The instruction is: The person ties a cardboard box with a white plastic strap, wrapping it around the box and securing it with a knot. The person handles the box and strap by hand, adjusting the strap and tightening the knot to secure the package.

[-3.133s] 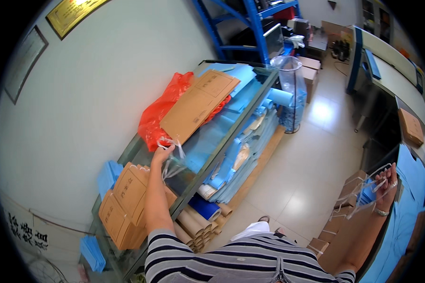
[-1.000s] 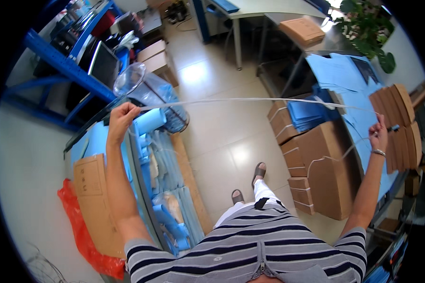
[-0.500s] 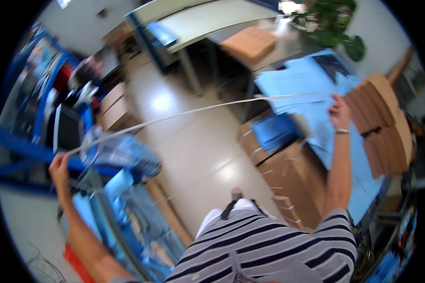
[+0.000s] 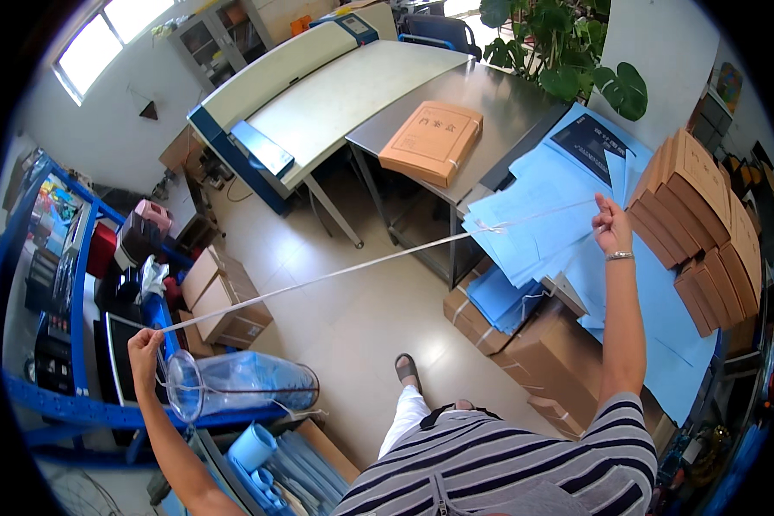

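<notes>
A white tape-like cord stretches nearly straight across the view between my two outspread arms. Its left end is pinched in my left hand, close to the blue shelving, and a length of cord trails below that hand. My right hand grips the other end over the blue sheets, its fingers closed. A small knot or loop with loose tails sits on the cord near the sheets' left edge. Beyond it, the stretch toward my right hand looks thinner.
Stacked brown file boxes stand right of the sheets; one more file box lies on the metal table. Cartons stand below. Left are a blue rack, a clear plastic bag and rolled blue sheets.
My left hand has moved down and right, and my right hand slightly down, both still holding the cord. The view has shifted, showing more of the far room. One foot now shows further forward.
</notes>
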The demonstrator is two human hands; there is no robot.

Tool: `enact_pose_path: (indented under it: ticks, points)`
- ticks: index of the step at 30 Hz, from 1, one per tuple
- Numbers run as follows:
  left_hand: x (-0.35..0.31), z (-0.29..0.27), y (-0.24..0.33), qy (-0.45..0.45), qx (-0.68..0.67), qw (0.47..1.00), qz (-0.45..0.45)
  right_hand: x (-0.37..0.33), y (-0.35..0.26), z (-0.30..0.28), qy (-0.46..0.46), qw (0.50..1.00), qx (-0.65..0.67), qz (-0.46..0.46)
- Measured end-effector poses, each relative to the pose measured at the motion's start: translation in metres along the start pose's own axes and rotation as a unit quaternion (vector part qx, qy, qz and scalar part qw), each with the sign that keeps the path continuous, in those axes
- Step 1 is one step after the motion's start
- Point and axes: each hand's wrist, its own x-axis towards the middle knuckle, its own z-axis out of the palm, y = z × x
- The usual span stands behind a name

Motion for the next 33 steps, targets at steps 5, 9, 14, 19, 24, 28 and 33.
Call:
enact_pose_path:
  ticks: [5, 9, 14, 19, 24, 28, 33]
  points:
    - [0.109, 0.033, -0.017, -0.039, -0.059, 0.997, 0.014, 0.037, -0.006, 0.002, 0.037, 0.997, -0.012, -0.061]
    - [0.193, 0.053, -0.058, -0.083, -0.082, 0.993, 0.02, 0.039, -0.005, 0.022, 0.099, 0.989, -0.039, -0.102]
    - [0.292, 0.076, -0.078, -0.069, -0.006, 0.998, -0.002, 0.038, 0.013, 0.036, 0.151, 0.977, -0.052, -0.142]
    - [0.381, 0.106, -0.068, -0.043, 0.03, 0.998, 0.046, 0.051, 0.028, 0.046, 0.198, 0.969, -0.039, -0.145]
    - [0.472, 0.127, -0.008, 0.027, 0.218, 0.972, 0.083, 0.085, 0.03, 0.032, 0.136, 0.98, -0.071, -0.127]
    - [0.538, 0.113, 0.015, 0.207, 0.468, 0.837, 0.193, 0.081, 0.054, 0.102, 0.085, 0.978, -0.146, -0.126]
    - [0.661, 0.035, 0.026, 0.103, 0.332, 0.935, -0.066, 0.1, 0.072, 0.151, 0.028, 0.965, -0.231, -0.123]
